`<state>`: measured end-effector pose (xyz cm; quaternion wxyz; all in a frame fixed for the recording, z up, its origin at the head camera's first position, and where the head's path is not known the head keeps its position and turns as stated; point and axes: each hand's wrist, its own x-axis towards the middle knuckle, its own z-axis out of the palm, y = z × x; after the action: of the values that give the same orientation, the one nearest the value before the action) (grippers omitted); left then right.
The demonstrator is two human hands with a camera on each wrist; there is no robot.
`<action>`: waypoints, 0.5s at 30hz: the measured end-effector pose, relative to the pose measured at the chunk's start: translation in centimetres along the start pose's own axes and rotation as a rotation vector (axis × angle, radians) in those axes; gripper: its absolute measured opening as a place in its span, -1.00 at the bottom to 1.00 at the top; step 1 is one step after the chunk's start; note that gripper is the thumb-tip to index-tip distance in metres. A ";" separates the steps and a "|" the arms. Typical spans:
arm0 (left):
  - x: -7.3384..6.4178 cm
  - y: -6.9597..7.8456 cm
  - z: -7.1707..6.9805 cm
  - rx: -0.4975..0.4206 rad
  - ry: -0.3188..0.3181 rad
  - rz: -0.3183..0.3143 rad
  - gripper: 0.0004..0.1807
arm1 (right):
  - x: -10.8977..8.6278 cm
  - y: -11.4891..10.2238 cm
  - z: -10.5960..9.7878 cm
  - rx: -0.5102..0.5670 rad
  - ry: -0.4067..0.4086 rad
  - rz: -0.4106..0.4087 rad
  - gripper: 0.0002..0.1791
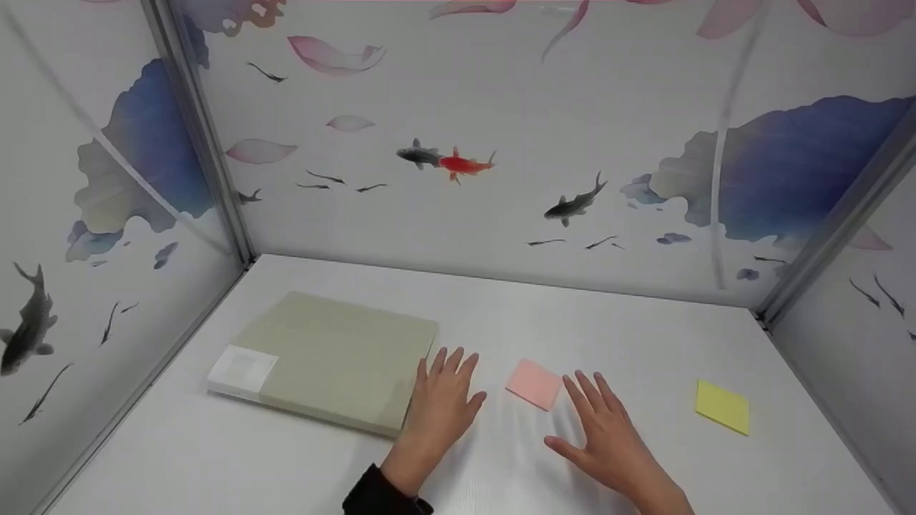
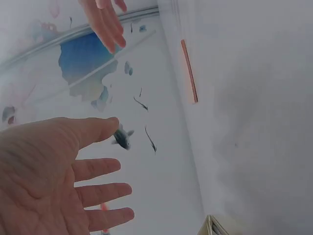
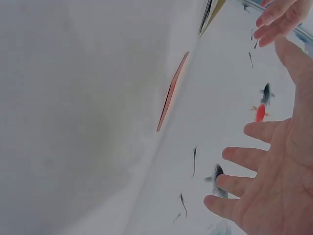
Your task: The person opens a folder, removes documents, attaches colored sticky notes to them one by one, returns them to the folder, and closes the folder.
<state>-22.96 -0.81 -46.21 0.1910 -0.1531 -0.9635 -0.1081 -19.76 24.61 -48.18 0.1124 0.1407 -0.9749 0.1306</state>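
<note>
A pink sticky-note pad [image 1: 534,385] lies on the white table, between and a little beyond both hands. My left hand [image 1: 442,406] hovers with fingers spread beside the right edge of a grey-green file folder [image 1: 336,357], which has a white label at its front left corner. To the right, my right hand [image 1: 605,436] is also raised with its fingers apart, its fingertips near the pink pad in the head view. Neither hand holds anything. Both wrist views show the palms bare, with the pink pad [image 2: 190,71] seen edge-on.
A yellow sticky-note pad [image 1: 723,407] lies farther right on the table [image 1: 486,307]. White panels printed with fish, petals and blue leaves enclose the back and sides. Metal posts [image 1: 204,136] stand at the back corners.
</note>
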 end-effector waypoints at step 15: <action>0.1 -4.2 -0.3 -0.006 0.047 -0.127 -0.45 | 4.2 -2.2 1.5 0.116 -0.146 -0.115 -0.28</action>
<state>-24.38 -4.79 -46.57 0.2059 -0.0896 -0.9662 -0.1264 -23.31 21.16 -48.05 0.0399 0.2119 -0.9617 0.1695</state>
